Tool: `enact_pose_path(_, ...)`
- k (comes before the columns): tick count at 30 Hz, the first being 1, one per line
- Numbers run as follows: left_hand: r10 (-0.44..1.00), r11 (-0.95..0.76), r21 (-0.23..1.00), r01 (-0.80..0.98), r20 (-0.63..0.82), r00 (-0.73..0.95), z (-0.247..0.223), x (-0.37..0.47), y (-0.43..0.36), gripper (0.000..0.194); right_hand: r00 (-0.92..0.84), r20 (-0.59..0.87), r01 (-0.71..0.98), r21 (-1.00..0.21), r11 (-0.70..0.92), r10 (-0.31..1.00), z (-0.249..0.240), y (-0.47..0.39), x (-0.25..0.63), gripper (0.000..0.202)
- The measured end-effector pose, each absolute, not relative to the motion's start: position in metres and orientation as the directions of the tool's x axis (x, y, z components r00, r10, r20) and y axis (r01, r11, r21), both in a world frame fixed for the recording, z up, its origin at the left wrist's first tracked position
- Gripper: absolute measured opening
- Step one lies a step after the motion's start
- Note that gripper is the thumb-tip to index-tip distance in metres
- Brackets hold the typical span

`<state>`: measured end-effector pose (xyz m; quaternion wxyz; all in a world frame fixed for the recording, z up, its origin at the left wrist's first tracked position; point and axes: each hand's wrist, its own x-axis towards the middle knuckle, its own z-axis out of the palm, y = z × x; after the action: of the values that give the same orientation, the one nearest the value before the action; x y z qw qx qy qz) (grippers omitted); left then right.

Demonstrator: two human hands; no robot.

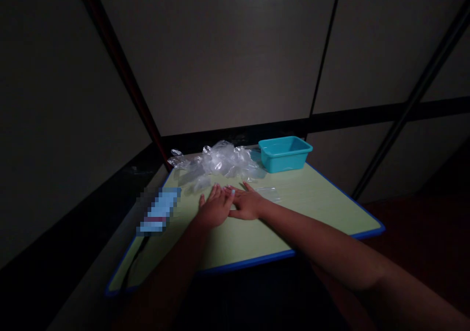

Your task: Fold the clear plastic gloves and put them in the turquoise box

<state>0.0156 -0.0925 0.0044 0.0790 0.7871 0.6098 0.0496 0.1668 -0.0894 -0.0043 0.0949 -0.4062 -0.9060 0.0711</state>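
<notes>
My left hand [214,210] lies palm down over the middle of the table, its fingers stretched out toward the back. Against it, my right hand [248,204] rests flat with fingers spread and pointing left. Their fingertips meet or overlap. A flat sheet of clear plastic [270,194], possibly a bag, shows just beyond my right hand; how much of it lies beneath the hands is hidden. Behind both hands sits a loose heap of crumpled clear plastic bags [223,160].
A turquoise plastic basket [285,162] stands at the table's back right. On the left edge lies a pixelated, phone-like device [160,210] with a dark cord [136,258]. The pale yellow table [323,203] has a blue rim and stands near dark panelled walls.
</notes>
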Motion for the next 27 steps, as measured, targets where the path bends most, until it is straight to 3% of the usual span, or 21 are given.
enact_pose_path(9,0.978,-0.191,0.095,0.977,-0.061,0.198,-0.007,0.024,-0.102,0.077,-0.645,0.099,0.736,-0.189,0.650,0.758,-0.004,-0.089,0.166,0.069)
enact_pose_path(27,0.986,-0.164,-0.010,0.986,0.011,0.164,-0.011,0.005,-0.108,0.069,-0.641,0.133,0.741,-0.149,0.655,0.755,-0.014,-0.083,0.165,0.072)
